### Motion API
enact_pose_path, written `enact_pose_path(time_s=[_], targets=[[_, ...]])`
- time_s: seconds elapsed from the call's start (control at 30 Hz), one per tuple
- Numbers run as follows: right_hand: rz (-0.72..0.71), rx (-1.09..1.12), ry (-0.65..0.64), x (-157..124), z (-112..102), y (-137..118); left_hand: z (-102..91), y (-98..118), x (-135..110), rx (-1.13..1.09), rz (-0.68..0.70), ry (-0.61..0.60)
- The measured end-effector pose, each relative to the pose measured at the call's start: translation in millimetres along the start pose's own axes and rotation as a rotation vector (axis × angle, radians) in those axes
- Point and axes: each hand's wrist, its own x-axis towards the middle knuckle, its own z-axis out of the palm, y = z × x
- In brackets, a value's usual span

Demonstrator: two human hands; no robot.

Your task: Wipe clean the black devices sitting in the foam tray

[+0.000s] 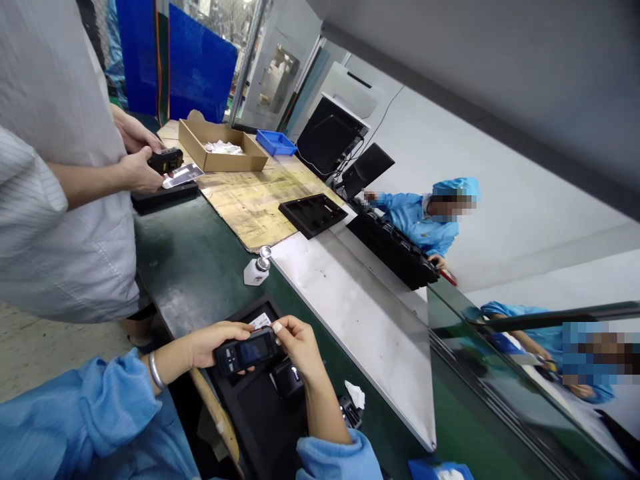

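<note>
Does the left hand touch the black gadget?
Touching: the head view shows the left hand curled around one end of the gadget.

Bright, even overhead light fills the room, leaving only soft shadows. Glare sheens the metal sheet (350, 327) at right, wide-angle distortion tilts everything toward the edges, and the device (246, 351) in the near hands (297, 347) looks sharp.

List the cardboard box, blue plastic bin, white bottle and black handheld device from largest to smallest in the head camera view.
1. Cardboard box
2. Black handheld device and blue plastic bin: the device looks bigger but sits much nearer the camera, so I can't rank these two.
3. White bottle
</note>
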Motion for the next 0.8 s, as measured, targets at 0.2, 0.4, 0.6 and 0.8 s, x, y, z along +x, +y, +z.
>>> enact_pose_path(time_s=[0.2,0.4,0.6,0.8], targets=[[0.047,-0.051,0.003,32.3,-9.3,13.6,-4.5,-29.7,-9.1,0.320,0.482,0.336],[0.063,-0.112,-0.023,63.9,-6.8,18.1,-8.3,-59.3,-14.6,0.952,0.789,0.428],[0.039,-0.148,0.082,65.1,-6.3,19.3,-5.3,-59.7,-15.0,1.241,0.852,0.475],[-0.040,-0.124,0.377,-20.4,-35.5,9.8,6.2,-50.9,-19.5,1.288,0.845,0.434]])
